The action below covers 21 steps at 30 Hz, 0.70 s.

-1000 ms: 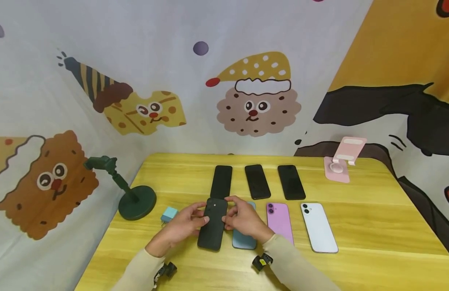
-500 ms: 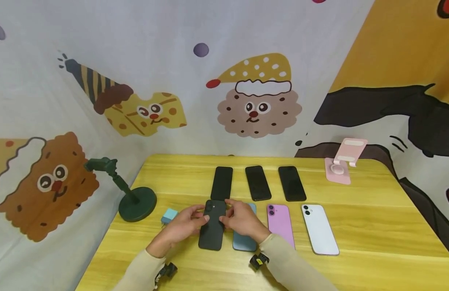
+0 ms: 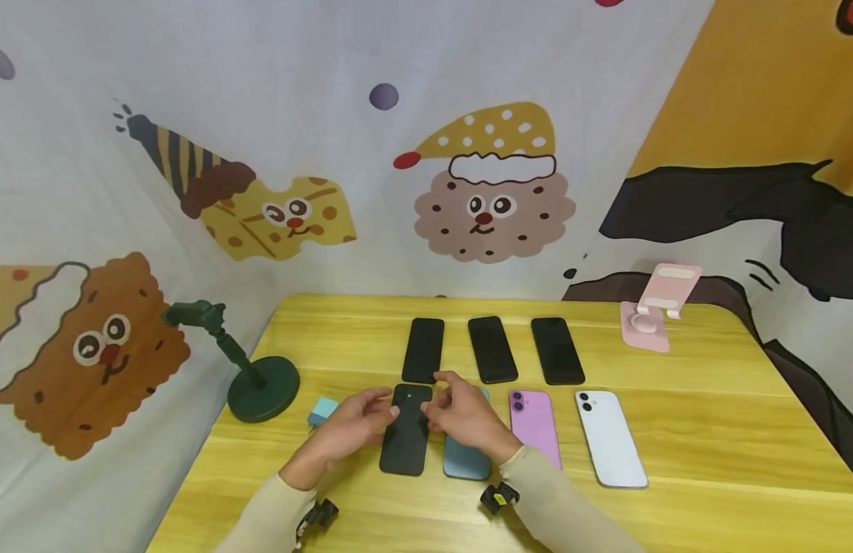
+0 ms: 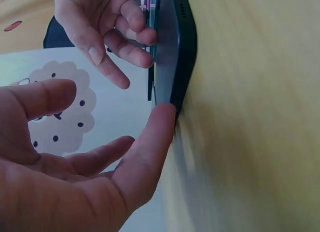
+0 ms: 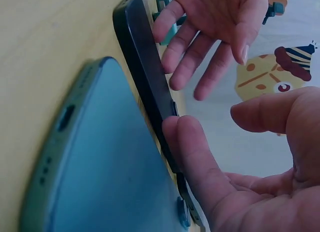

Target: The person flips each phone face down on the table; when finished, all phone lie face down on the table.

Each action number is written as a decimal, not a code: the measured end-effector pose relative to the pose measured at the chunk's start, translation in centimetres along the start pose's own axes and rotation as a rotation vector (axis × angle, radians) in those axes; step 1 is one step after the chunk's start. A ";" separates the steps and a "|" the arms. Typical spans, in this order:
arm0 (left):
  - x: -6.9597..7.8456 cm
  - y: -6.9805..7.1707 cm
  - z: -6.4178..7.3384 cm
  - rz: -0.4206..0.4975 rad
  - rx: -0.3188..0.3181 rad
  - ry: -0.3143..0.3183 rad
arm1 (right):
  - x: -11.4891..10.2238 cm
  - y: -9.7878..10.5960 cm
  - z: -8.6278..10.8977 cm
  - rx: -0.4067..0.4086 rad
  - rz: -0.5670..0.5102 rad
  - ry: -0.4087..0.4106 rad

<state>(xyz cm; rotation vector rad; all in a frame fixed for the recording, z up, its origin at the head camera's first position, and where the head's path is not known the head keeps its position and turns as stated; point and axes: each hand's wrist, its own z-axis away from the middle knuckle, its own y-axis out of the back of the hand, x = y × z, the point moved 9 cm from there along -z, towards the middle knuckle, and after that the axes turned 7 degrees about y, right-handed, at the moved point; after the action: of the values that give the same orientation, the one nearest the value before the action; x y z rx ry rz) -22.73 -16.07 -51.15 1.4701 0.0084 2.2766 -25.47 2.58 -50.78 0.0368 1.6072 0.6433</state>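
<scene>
A black phone (image 3: 404,444) lies camera side up on the wooden table, between my two hands. My left hand (image 3: 353,426) is at its left edge; in the left wrist view a fingertip meets the side of the phone (image 4: 188,52), with the thumb held apart. On the other side, my right hand (image 3: 468,415) has loosely bent fingers right at the phone's edge (image 5: 145,62), its thumb also away. Partly beneath the right hand lies a blue phone (image 3: 466,462), back up. Just beyond the black phone is another dark phone (image 3: 423,350), screen up.
Right of the blue phone lie a purple phone (image 3: 535,430) and a white phone (image 3: 612,442). Behind are two dark phones (image 3: 492,349) (image 3: 558,351). A pink phone stand (image 3: 658,303) is at back right, a green stand (image 3: 263,388) at left, near a light blue cube (image 3: 323,411).
The black phone has come down flat on the table, slightly nearer, just clear of the dark phone behind it. Fingers of both hands have loosened from its edges.
</scene>
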 end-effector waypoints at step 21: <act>3.2 1.3 -4.5 -0.027 0.119 -0.088 | 0.1 3.1 -4.2 0.151 -0.031 0.075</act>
<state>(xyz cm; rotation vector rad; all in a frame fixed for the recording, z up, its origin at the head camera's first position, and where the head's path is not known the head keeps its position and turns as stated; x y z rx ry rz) -28.18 -15.07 -50.03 1.6189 0.1382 2.2223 -30.45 3.59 -49.58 0.0996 1.7230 0.5032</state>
